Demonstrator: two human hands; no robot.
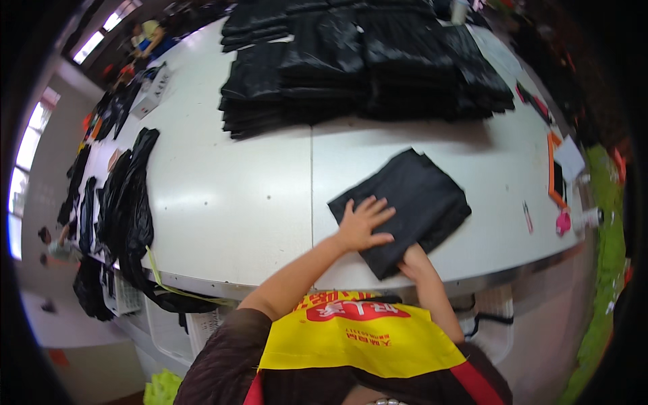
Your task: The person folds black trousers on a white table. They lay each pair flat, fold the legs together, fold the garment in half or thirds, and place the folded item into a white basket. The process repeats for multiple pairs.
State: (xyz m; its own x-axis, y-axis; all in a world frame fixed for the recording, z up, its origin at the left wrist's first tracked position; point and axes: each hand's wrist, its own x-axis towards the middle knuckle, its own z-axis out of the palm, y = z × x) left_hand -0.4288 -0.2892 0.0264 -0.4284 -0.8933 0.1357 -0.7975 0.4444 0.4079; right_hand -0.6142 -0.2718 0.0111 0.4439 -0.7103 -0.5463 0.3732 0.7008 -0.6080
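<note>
A folded black garment [412, 189] lies at a slant on the white table, close to the near edge; its exact kind does not show. My left hand [364, 225] rests flat on its upper layer, fingers spread and the palm down. At the garment's near right side, my right hand [416, 262] reaches in at the edge of the cloth. Its fingertips are hidden beneath the fold, so its grip is not visible. Several layers show along the garment's right side.
Tall stacks of folded black garments [364, 64] fill the table's far side. More black garments [128, 196] hang over the left edge. At right lie small snips [528, 217], a pink object [563, 223] and an orange-framed board [556, 172]. White baskets [202, 331] stand below the table.
</note>
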